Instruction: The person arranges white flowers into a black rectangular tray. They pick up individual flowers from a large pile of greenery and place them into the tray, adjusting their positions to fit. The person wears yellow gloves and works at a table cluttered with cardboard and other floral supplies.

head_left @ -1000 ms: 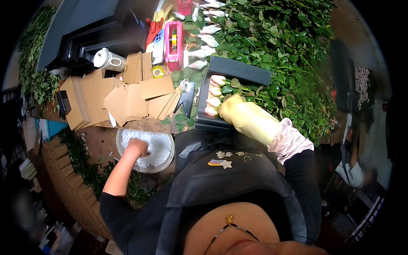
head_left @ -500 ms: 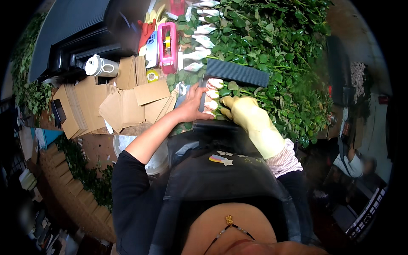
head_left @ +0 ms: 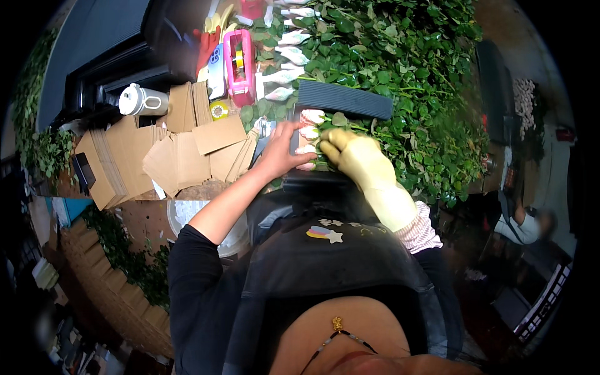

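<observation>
My bare left hand (head_left: 281, 150) spans a row of pale pink rose heads (head_left: 310, 117) at the near end of a grey tray, its thumb and fingers spread apart and touching that area. My right hand (head_left: 347, 150), in a pale yellow glove, is just right of the blooms among their stems and leaves, fingers apart and slightly bent; the fingertips are partly hidden. Behind the roses lies a ribbed grey block (head_left: 344, 99). Brown card pieces (head_left: 181, 159) lie left of my left hand. White-sleeved buds (head_left: 290, 53) line the edge of a big leafy pile (head_left: 412, 75).
A white mug (head_left: 140, 100), pink tape dispenser (head_left: 240, 65), phone (head_left: 215, 72) and black stacked items (head_left: 100, 56) occupy the back left. A white basin (head_left: 187, 212) is below the table edge. Another person (head_left: 519, 225) is at the far right.
My left hand has risen from the basin to the rose heads, fingers spreading there. My right hand has shifted slightly up and stays beside the flowers.
</observation>
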Demonstrator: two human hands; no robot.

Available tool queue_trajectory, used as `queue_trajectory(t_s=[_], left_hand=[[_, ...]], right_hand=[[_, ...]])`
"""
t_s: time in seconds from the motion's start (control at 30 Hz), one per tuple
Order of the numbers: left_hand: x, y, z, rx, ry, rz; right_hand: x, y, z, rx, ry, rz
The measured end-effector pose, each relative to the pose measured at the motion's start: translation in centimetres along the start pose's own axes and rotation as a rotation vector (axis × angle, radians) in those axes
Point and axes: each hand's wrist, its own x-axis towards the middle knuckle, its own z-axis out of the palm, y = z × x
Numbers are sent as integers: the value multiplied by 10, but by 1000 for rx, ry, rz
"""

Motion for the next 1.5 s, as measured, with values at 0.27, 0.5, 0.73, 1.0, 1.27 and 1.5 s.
queue_trajectory(t_s=[0.27, 0.5, 0.73, 1.0, 1.27, 1.5], left_hand=[[0, 0, 1, -51, -32, 41], [12, 1, 11, -230, -23, -168], [11, 0, 13, -201, 42, -118], [6, -18, 25, -337, 101, -147], [26, -10, 15, -279, 46, -215], [26, -22, 23, -142, 247, -160]], right_hand=[[12, 32, 38, -42, 99, -235], [11, 27, 33, -227, -38, -151], [15, 27, 42, -246, -55, 91], [17, 35, 29, 107, 66, -14], [17, 37, 42, -84, 125, -89], [1, 9, -7, 468, 38, 226]])
